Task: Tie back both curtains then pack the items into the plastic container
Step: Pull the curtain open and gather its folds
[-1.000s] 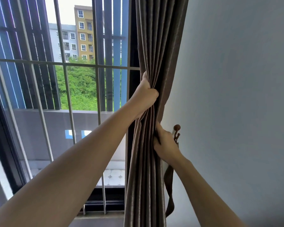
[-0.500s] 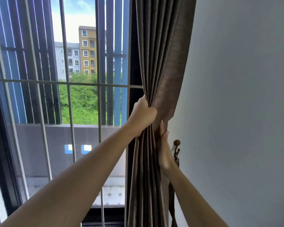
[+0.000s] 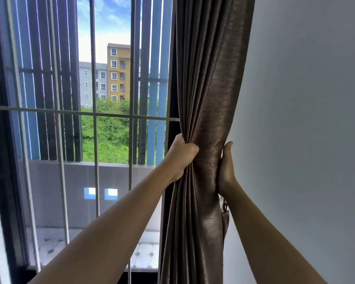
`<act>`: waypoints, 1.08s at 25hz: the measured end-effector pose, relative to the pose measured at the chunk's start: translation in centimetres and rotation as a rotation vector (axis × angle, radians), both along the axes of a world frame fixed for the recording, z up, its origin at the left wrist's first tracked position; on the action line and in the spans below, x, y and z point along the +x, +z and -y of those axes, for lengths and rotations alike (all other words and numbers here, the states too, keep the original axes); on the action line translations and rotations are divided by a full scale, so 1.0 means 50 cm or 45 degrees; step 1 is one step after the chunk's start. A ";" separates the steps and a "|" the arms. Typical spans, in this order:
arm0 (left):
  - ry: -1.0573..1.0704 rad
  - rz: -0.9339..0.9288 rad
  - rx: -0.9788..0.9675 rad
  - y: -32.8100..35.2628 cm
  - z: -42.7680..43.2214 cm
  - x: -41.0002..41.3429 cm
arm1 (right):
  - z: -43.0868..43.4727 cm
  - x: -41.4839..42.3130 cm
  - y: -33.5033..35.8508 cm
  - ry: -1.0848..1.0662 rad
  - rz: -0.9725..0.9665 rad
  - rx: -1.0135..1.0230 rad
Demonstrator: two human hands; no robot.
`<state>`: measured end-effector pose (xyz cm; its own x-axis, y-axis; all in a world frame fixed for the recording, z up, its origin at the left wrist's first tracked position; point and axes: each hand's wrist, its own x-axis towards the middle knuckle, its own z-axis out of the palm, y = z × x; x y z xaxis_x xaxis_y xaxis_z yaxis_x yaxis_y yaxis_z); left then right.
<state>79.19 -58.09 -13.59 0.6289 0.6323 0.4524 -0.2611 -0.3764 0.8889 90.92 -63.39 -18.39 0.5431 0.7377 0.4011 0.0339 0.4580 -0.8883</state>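
- Brown, faintly shiny fabric: the curtain (image 3: 208,99) hangs at the window's right edge beside the wall (image 3: 305,119), gathered into a bunch.
- Left hand (image 3: 181,155) is clenched on the pleats' window side; right hand (image 3: 225,169) presses its wall side, its fingers (image 3: 228,146) extended upward.
- Soft and probably slippery, so folds may escape; grip around the whole bunch.
- Tieback strap (image 3: 225,220) hangs just below the right wrist.
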 end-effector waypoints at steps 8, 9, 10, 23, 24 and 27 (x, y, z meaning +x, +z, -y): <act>0.166 -0.222 0.413 -0.004 -0.035 -0.016 | 0.008 -0.012 0.001 0.028 0.045 0.039; 0.201 -0.339 0.518 -0.004 -0.039 -0.020 | 0.009 -0.010 0.000 0.033 0.068 0.030; 0.242 -0.478 0.619 -0.004 -0.045 -0.023 | 0.010 -0.008 0.000 0.029 0.091 0.020; 0.159 -0.702 0.648 0.002 -0.071 -0.006 | 0.042 -0.055 -0.054 0.018 0.308 -0.195; 0.130 -0.680 0.646 0.003 -0.071 0.001 | 0.050 -0.074 -0.065 -0.001 0.312 -0.172; 0.019 -0.629 0.628 0.008 -0.064 0.024 | 0.028 -0.067 -0.114 -0.022 0.303 -0.095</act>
